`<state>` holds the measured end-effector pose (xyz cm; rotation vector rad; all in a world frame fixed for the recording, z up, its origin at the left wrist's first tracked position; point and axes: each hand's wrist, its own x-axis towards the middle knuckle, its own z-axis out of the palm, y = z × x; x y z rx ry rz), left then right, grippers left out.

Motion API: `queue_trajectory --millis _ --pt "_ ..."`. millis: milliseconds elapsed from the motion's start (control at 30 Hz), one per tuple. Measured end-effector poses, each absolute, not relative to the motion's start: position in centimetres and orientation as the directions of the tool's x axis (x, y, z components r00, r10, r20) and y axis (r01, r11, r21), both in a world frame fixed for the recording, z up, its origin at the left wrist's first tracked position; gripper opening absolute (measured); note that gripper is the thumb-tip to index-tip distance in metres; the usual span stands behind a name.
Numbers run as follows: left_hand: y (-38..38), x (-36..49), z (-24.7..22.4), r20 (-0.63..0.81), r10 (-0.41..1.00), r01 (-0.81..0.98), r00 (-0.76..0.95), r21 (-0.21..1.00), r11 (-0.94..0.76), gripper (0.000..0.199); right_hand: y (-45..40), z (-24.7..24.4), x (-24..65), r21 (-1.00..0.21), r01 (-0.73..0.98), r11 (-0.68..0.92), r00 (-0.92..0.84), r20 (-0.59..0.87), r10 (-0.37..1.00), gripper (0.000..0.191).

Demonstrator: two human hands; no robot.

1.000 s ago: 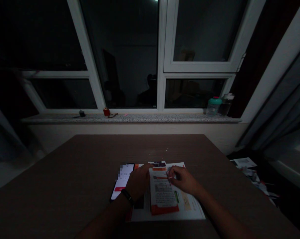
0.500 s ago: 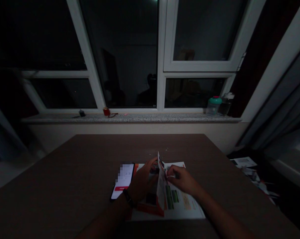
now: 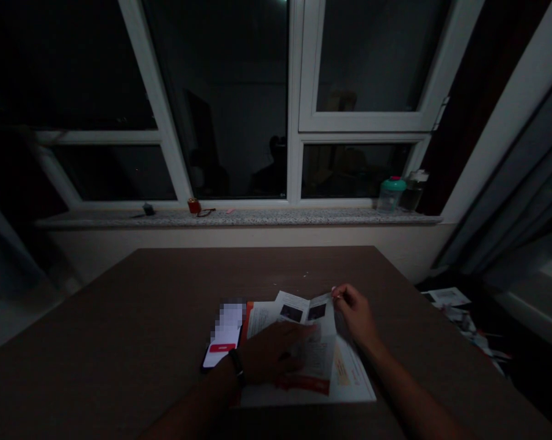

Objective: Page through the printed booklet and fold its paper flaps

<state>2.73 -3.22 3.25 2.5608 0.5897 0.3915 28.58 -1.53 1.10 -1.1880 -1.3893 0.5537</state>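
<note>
A creased printed leaflet [image 3: 322, 354] with dark pictures and an orange-red strip lies opened out over a larger white and orange printed sheet [image 3: 356, 382]. My left hand [image 3: 276, 353] rests on the leaflet with its fingers stretched to the right, pressing on its middle. At the leaflet's upper right corner, my right hand [image 3: 355, 310] pinches the paper edge between thumb and fingers. A phone [image 3: 221, 345] with a lit screen lies left of the sheets, near my left wrist, which wears a dark band [image 3: 237, 366].
The brown table [image 3: 166, 293] reaches to the wall beneath the window. On the stone sill [image 3: 276, 216] stand a small red jar [image 3: 194, 206], a teal-lidded bottle [image 3: 392, 194] and a clear bottle [image 3: 414, 190]. Papers [image 3: 449, 297] lie beyond the table's right edge.
The leaflet, upright and folded before, is now spread open over the sheet. My right hand has moved up and right to its corner; my left hand has flattened onto it.
</note>
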Motion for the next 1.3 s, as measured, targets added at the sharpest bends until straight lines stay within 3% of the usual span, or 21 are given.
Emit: queue_trajectory --millis 300,567,767,1033,1133,1300 --pt "-2.6 2.2 2.8 0.183 0.510 0.406 0.841 0.410 -0.817 0.040 -1.9 1.8 28.3 -0.800 0.525 0.289 0.213 0.452 0.866 0.009" --pt "-1.7 1.7 1.1 0.174 0.471 0.397 0.865 0.336 -0.854 0.050 -1.7 1.4 28.6 -0.809 0.521 0.273 0.226 0.439 0.870 0.009" --pt "-1.9 2.1 2.0 0.178 0.501 0.445 0.847 0.278 -0.851 0.048 -1.0 0.4 28.4 -0.856 0.475 0.203 0.156 0.309 0.938 0.010" --pt "-1.9 2.2 2.6 0.156 0.496 0.447 0.854 0.266 -0.854 0.049 -0.8 0.2 28.3 -0.946 0.208 0.247 0.128 0.277 0.952 0.014" --pt "-2.0 2.3 2.8 0.140 0.499 0.451 0.855 0.276 -0.849 0.045 -1.2 0.9 28.2 -0.965 0.027 0.262 0.114 0.263 0.958 0.017" --pt "-2.2 2.3 3.1 0.129 0.518 0.461 0.845 0.313 -0.830 0.041 -2.2 2.1 27.9 -0.927 -0.344 0.149 0.016 0.153 0.988 0.021"
